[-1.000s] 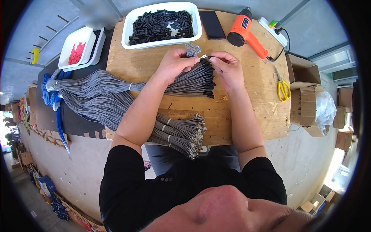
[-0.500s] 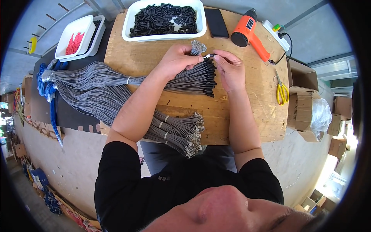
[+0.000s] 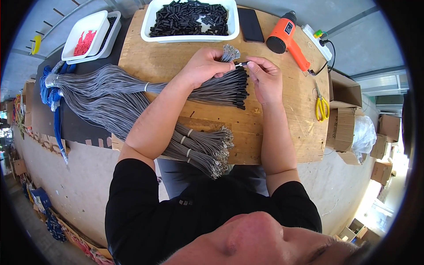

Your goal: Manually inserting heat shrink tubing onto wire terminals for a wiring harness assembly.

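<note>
1. The left hand (image 3: 204, 66) is closing around a small tuft of grey wire ends (image 3: 230, 52), pinching one wire (image 3: 240, 64) out toward the right; its fingertips are mostly hiding behind the knuckles.
2. The right hand (image 3: 265, 78) is pinching the tip of that same wire between thumb and forefinger, and something small and dark is sitting at the pinch, too tiny to make out.
3. The two hands are almost touching above the wooden desk (image 3: 282, 123), just below the white tray of black tubes (image 3: 191, 17).
4. A bundle of grey wires with black tips (image 3: 221, 88) is lying on the desk under both hands, and the left forearm is covering its middle.
5. More banded wire bundles (image 3: 201, 148) are lying nearer the body, their bare ends reaching the desk's near edge, partly hidden by the left arm.
6. The long grey wire hank (image 3: 101, 88) is trailing off to the left onto a dark mat, where its far end is merging with blue cords (image 3: 48, 88) that are hard to separate.
7. An orange heat gun (image 3: 289, 37) is lying at the far right of the desk, beside a dark phone (image 3: 251, 24).
8. Yellow scissors (image 3: 321, 104) are lying at the right edge.
9. A second tray with red pieces (image 3: 86, 35) is sitting at the far left, bent by the lens.
</note>
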{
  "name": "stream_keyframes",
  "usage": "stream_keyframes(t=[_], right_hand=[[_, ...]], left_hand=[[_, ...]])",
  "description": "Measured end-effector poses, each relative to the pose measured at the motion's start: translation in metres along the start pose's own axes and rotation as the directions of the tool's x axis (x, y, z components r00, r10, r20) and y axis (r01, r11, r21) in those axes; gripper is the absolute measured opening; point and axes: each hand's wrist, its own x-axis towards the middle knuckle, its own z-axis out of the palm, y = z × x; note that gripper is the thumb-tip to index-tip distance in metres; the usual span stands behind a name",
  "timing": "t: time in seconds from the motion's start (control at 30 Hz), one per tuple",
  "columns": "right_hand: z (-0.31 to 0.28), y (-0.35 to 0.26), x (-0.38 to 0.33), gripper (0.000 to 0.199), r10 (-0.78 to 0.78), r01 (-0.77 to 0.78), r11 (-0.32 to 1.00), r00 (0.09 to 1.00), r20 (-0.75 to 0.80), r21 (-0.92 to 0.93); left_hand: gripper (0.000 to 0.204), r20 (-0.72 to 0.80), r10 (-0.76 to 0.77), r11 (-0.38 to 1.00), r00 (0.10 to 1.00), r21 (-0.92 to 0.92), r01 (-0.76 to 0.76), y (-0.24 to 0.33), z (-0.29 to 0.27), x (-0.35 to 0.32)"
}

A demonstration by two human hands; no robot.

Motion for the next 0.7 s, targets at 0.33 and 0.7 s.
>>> stream_keyframes(t=[0.33, 0.7], right_hand=[[-0.001, 0.002, 0.001, 0.014, 0.010, -0.010, 1.000, 1.000, -0.018, -0.017], [-0.013, -0.008, 0.004, 0.021, 0.215, -0.223, 0.939, 0.975, 0.057, 0.261]], left_hand=[[0.021, -0.012, 0.029, 1.000, 0.999, 0.003, -0.029, -0.004, 0.002, 0.001], [0.020, -0.026, 0.087, 0.996, 0.996, 0.008, -0.086, -0.015, -0.002, 0.006]])
